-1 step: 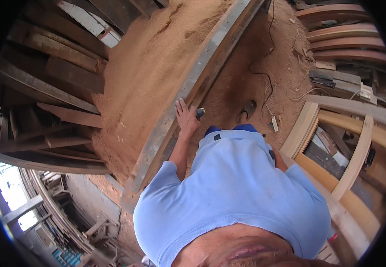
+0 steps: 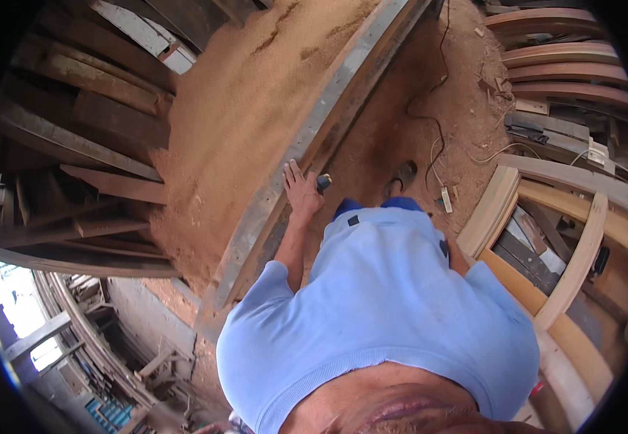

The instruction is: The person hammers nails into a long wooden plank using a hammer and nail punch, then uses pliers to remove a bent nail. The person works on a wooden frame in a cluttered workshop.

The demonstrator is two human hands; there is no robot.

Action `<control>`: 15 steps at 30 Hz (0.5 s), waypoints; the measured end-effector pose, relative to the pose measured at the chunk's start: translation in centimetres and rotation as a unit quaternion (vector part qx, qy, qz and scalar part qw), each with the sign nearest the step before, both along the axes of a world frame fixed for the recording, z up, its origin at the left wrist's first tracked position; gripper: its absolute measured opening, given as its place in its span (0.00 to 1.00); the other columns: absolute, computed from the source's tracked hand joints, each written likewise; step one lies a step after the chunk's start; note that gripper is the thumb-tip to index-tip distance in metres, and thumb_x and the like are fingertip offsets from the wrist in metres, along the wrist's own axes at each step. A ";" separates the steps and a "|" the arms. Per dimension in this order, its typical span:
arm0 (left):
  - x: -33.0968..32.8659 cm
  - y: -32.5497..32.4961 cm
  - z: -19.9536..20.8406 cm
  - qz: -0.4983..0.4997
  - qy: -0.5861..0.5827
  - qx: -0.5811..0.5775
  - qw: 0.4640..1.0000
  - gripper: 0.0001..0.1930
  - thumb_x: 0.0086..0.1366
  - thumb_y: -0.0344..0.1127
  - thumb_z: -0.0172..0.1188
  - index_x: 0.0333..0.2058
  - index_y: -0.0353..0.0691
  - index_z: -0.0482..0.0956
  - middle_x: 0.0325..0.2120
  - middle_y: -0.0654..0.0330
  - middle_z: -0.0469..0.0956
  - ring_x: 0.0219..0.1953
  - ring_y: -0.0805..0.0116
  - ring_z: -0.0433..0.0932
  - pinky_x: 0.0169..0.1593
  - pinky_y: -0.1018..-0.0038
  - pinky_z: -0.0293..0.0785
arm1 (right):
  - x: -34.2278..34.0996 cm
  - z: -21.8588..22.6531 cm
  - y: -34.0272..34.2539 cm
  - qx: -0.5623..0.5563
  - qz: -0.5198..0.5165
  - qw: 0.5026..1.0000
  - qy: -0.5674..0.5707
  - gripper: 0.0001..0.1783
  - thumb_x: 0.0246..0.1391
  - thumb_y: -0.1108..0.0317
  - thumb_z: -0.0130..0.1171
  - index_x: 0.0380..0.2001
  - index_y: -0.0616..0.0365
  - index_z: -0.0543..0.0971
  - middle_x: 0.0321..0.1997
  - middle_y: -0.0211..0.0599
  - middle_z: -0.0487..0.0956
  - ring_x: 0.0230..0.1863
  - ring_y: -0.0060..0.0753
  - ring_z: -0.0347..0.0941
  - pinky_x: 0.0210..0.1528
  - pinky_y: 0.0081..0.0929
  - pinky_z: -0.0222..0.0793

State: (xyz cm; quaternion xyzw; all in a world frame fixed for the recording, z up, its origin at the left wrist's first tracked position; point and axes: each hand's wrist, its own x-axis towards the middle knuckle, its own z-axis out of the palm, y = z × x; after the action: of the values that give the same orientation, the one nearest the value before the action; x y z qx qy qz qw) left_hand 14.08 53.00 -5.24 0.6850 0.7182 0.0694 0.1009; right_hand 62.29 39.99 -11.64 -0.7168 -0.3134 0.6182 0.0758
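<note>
My left hand [image 2: 302, 189] rests on the edge of a long, worn grey-brown beam [image 2: 274, 184], fingers spread and pointing away from me. Right beside its thumb is a small dark object with a pale tip [image 2: 323, 182]; I cannot make out what it is or whether the hand touches it. Heaped against the far side of the beam lies a broad pile of sawdust [image 2: 220, 152]. Of my right arm only a stretch of bare forearm [image 2: 458, 258] shows past the light blue shirt [image 2: 393, 289]; the hand is hidden behind it.
A dark cable [image 2: 430, 118] snakes over the dusty floor to a white power strip [image 2: 446, 200]. Pale wooden frames [image 2: 582, 253] stand at my right, below stacked curved wood pieces [image 2: 567, 72]. Dark planks [image 2: 104, 184] crowd the left. A foot [image 2: 404, 173] shows ahead of me.
The view has shifted very slightly. My left hand keeps its place on the beam, and nothing else has visibly moved.
</note>
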 end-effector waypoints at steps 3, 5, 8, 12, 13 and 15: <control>1.3 1.3 1.5 0.085 -0.009 -0.058 0.995 0.23 0.49 0.37 0.70 0.45 0.42 0.78 0.69 0.28 0.51 0.71 0.26 0.50 0.72 0.40 0.46 | 3.8 -1.2 7.9 0.038 0.066 0.996 0.051 0.21 0.52 0.57 0.65 0.36 0.69 0.85 0.31 0.44 0.84 0.28 0.35 0.77 0.33 0.40 0.72; 2.9 2.9 1.8 0.130 -0.056 -0.071 0.987 0.23 0.50 0.39 0.71 0.45 0.42 0.79 0.69 0.29 0.51 0.71 0.27 0.51 0.72 0.41 0.46 | 9.5 -7.0 12.9 -0.043 0.303 0.923 -0.233 0.23 0.53 0.53 0.64 0.37 0.67 0.86 0.30 0.43 0.83 0.29 0.34 0.77 0.31 0.41 0.72; 4.0 6.1 2.4 0.176 -0.084 -0.073 0.978 0.23 0.52 0.42 0.71 0.46 0.44 0.79 0.69 0.31 0.52 0.71 0.29 0.51 0.72 0.42 0.45 | 8.9 -3.2 23.0 -0.032 0.282 0.936 -0.207 0.22 0.58 0.55 0.60 0.28 0.68 0.81 0.23 0.48 0.78 0.23 0.41 0.76 0.28 0.45 0.70; 7.9 14.1 2.8 0.152 -0.115 -0.065 0.980 0.24 0.53 0.43 0.71 0.49 0.45 0.79 0.70 0.34 0.52 0.72 0.29 0.47 0.73 0.41 0.40 | 7.2 0.4 34.3 0.118 0.106 0.983 -0.096 0.18 0.66 0.56 0.56 0.28 0.58 0.75 0.14 0.28 0.68 0.13 0.26 0.65 0.15 0.30 0.60; 8.5 15.6 2.5 0.141 -0.120 -0.063 0.981 0.25 0.53 0.44 0.71 0.49 0.46 0.79 0.70 0.34 0.52 0.72 0.30 0.46 0.73 0.41 0.39 | 5.3 2.1 36.7 0.164 0.054 0.985 -0.029 0.15 0.67 0.57 0.56 0.32 0.57 0.74 0.13 0.25 0.66 0.12 0.22 0.64 0.14 0.26 0.59; 9.7 18.8 2.1 0.092 -0.061 0.001 0.994 0.24 0.55 0.44 0.71 0.50 0.45 0.78 0.65 0.33 0.61 0.66 0.31 0.59 0.68 0.44 0.53 | 0.5 7.8 40.8 0.242 0.041 0.965 0.094 0.12 0.68 0.56 0.54 0.37 0.54 0.74 0.17 0.21 0.65 0.14 0.16 0.62 0.16 0.22 0.61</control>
State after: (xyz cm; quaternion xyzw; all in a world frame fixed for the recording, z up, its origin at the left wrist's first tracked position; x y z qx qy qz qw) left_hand 23.73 71.83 -3.19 0.6107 0.7706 0.1206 0.1369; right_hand 62.81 80.77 -3.82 -0.6020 -0.4743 0.5915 0.2507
